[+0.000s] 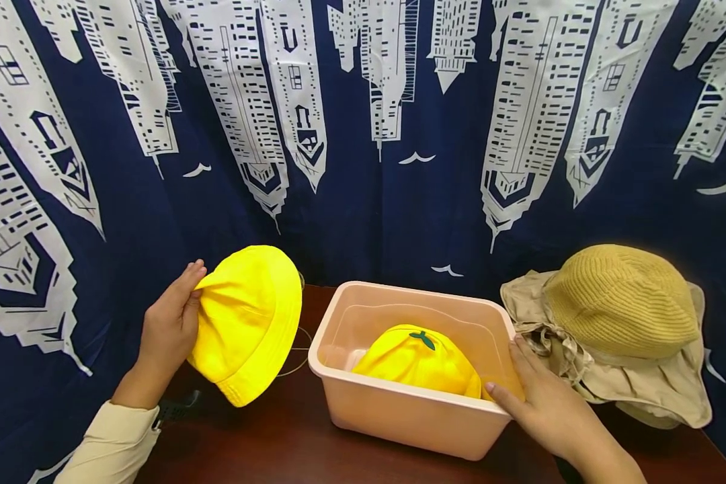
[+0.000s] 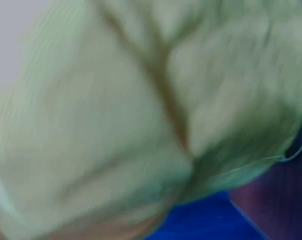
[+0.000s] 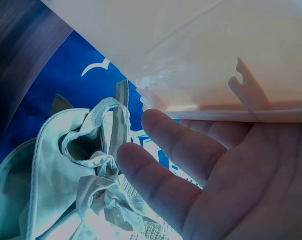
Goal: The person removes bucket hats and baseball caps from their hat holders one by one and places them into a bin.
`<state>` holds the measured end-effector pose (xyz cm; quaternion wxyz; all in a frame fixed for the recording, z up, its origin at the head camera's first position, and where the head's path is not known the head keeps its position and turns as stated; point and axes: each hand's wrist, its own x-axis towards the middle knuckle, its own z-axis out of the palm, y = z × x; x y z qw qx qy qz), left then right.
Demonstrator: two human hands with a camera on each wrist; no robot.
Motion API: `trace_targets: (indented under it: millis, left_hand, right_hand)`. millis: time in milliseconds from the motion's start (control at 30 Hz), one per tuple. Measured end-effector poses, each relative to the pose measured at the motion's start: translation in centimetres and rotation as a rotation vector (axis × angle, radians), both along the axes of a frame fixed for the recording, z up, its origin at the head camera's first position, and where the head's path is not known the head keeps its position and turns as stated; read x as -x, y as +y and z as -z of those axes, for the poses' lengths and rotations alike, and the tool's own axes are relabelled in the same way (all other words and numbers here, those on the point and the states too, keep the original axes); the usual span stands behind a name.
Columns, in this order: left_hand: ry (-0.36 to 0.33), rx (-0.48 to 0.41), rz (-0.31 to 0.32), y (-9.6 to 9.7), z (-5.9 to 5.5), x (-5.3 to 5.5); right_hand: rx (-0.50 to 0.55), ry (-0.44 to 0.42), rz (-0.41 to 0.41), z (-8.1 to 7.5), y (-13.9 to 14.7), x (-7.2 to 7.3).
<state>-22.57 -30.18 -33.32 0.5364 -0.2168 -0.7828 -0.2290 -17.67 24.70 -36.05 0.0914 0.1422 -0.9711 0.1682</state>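
- On a dark reddish-brown tabletop (image 1: 266,447), a pink plastic bin (image 1: 411,423) sits with its open top facing up; a yellow hat with a sprout (image 1: 411,366) lies inside it, crown up, the small green two-leaf sprout showing just above the near rim.
- To the left of the bin, the person's left hand (image 1: 168,323) holds a second hat, a plain yellow bucket hat (image 1: 245,319), in the air. The thumb and fingers pinch its fabric on the far side from the bin, and the hat is tilted, its stitched brim turned toward the bin. The left wrist view is blurred, mostly filled by pale, creased cloth.
- At the bin's right end, the person's right hand (image 1: 547,400) touches the rim — fingers nearly straight and slightly spread, with the thumb lying over the near corner.
- To the right of the bin, close beside the right hand, is a stack of hats: a mustard ribbed hat (image 1: 626,299) on top of a beige wide-brimmed hat (image 1: 653,386) with gathered cloth ties.
- Just left of the bin, a thin cord (image 1: 299,339) curves across the tabletop near the bucket hat.
- Left of the bin, nearest the viewer, a cream sleeve (image 1: 111,440) covers the left forearm.
- Behind the bin hangs a navy cloth (image 1: 375,222) printed with white skyscrapers — upside down — and small white birds.
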Motion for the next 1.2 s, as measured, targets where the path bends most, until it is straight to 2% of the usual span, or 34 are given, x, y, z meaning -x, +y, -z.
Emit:
trace_targets:
  millis: [100, 167, 400, 500, 633, 733, 833, 900, 1100, 1200]
  left_hand:
    - [-0.044, 0.098, 0.047, 0.4, -2.1, -0.7]
    - [-0.049, 0.171, 0.09, 0.8, -3.6, -0.9]
    - [0.021, 0.425, 0.241, 4.4, -9.3, -1.2]
    - [0.05, 0.531, 0.298, 6.5, -11.5, -1.0]
    - [0.111, 0.633, 0.395, 10.2, -13.7, 0.3]
    - [0.142, 0.698, 0.474, 13.6, -14.2, 1.9]
    - [0.139, 0.782, 0.548, 17.2, -13.9, 3.7]
    - [0.118, 0.854, 0.575, 19.4, -13.7, 4.6]
    - [0.074, 1.09, 0.561, 24.6, -13.9, 6.8]
    - [0.022, 1.185, 0.564, 26.5, -13.6, 7.8]
  right_hand:
    - [0.002, 0.006, -0.002, 0.0, -0.1, 0.0]
    - [0.004, 0.011, -0.004, 0.0, -0.1, 0.0]
    - [0.024, 0.004, -0.001, 0.0, 0.1, -0.1]
    - [0.026, 0.0, 0.0, 0.0, 0.2, -0.1]
    - [0.025, -0.01, 0.008, -0.1, 0.1, -0.1]
    - [0.026, -0.014, 0.013, -0.2, 0.2, -0.1]
    - [0.027, -0.01, 0.016, -0.3, 0.3, -0.2]
    - [0.026, -0.009, 0.018, -0.2, 0.3, -0.2]
    - [0.032, -0.018, 0.02, -0.3, 0.4, -0.5]
    - [0.031, -0.026, 0.024, -0.6, 0.5, -0.5]
